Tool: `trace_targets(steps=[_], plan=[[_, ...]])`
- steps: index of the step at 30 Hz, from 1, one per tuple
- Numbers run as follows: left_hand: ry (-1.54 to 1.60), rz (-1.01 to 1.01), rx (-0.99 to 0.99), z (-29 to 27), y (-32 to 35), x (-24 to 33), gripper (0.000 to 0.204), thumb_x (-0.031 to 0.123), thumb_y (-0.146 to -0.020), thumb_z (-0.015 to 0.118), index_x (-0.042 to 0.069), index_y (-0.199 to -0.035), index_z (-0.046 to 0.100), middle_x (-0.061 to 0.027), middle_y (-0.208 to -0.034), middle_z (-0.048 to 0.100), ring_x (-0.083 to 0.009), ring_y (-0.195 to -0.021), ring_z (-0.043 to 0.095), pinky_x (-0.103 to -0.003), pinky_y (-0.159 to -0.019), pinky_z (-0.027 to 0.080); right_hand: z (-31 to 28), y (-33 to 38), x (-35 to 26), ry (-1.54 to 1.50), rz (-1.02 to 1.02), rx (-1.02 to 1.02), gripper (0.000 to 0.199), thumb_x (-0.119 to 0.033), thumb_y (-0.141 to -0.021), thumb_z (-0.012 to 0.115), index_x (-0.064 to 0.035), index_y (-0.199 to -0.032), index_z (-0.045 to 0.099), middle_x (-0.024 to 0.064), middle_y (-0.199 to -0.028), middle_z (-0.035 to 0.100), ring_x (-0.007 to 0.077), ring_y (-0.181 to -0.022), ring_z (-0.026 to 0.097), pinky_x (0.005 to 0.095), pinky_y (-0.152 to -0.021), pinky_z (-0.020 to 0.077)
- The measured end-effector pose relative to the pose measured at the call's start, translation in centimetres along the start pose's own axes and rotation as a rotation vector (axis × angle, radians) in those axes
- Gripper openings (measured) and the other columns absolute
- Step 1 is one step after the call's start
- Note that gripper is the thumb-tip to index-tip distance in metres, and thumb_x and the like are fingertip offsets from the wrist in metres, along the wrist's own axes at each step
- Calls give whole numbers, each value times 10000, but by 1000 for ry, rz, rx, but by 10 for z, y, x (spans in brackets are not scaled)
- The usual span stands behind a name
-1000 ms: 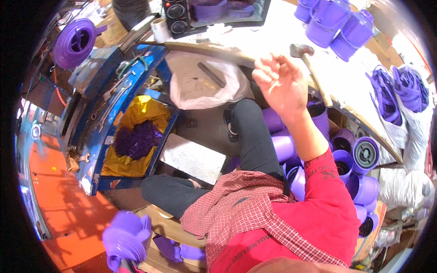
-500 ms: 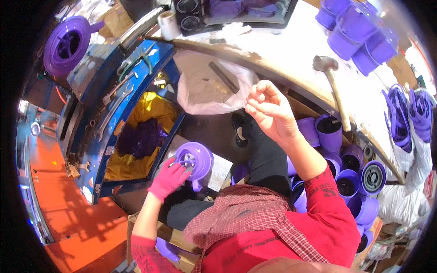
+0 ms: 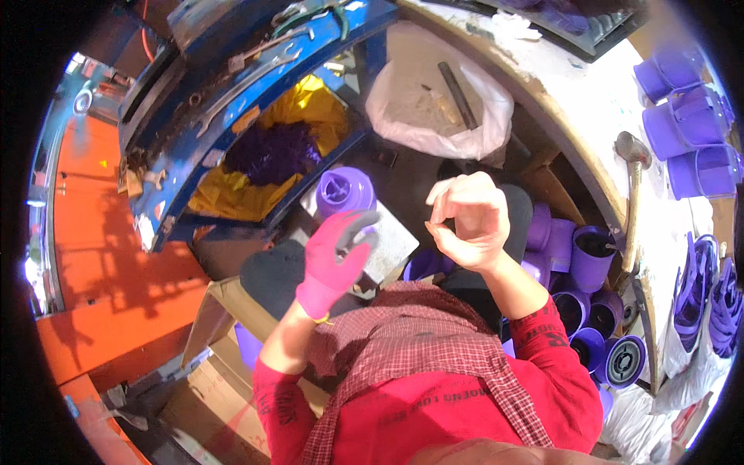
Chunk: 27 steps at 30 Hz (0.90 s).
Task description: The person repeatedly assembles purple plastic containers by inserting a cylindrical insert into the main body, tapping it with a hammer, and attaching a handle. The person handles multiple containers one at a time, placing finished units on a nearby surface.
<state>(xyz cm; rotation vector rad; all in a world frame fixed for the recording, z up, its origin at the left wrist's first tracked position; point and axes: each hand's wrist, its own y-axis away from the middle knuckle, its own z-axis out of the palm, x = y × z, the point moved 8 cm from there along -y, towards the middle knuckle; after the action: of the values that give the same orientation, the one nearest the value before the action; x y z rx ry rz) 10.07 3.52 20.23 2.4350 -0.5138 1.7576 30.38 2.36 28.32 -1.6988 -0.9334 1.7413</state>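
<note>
My left hand, in a pink glove with grey fingertips, is curved open, thumb and fingers apart. It is beside the near edge of a round purple plastic part, whose hollow end shows an inner rib. That part sits on a grey metal block in front of my lap. My bare right hand hovers to the right of the block, fingers curled toward the thumb in a pinch. Anything between those fingertips is too small or hidden to make out.
A white bag holding a dark bar lies ahead. Purple pots are piled at my right. A hammer rests on the white bench. Wrenches lie on the blue frame at left; a cardboard box stands at lower left.
My left hand has come off the purple part and drawn nearer to me, its fingers parting. The right hand has lowered, still curled. The whole view has shifted.
</note>
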Motion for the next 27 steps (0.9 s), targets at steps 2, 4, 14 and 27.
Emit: trace_targets(steps=[2, 4, 14, 27], plan=[[41, 107, -16, 9, 3, 43, 404, 106, -760, 739, 56, -1158, 693, -127, -1115, 682, -270, -1002, 666, -362, -872, 518, 10, 1, -8, 23, -43, -31, 557, 169, -689, 691, -33, -1175, 506, 85, -929, 506, 178, -676, 587, 402, -757, 497], [49, 141, 12, 11, 4, 68, 436, 114, -707, 772, 55, -1132, 694, -135, -1115, 681, -304, -1024, 660, -378, -918, 508, 14, 3, -17, 16, -85, -23, 545, 160, -647, 696, -30, -1135, 545, 75, -904, 548, 191, -693, 589, 385, -733, 490], [42, 170, 14, 13, 16, 90, 288, 92, -771, 733, 24, -1049, 697, -123, -999, 700, -245, -883, 671, -337, -783, 530, 22, 20, -42, 229, -146, -106, 299, 118, -689, 749, -26, -943, 685, 72, -890, 671, 239, -803, 675, 418, -840, 556], [782, -343, 100, 39, 32, 51, 151, 80, -937, 631, 3, -1060, 674, 3, -893, 666, -43, -716, 543, -197, -640, 431, 36, 27, -65, 468, -287, -337, 261, -2, -824, 706, -51, -1066, 621, 128, -976, 736, 294, -941, 734, 470, -954, 511]])
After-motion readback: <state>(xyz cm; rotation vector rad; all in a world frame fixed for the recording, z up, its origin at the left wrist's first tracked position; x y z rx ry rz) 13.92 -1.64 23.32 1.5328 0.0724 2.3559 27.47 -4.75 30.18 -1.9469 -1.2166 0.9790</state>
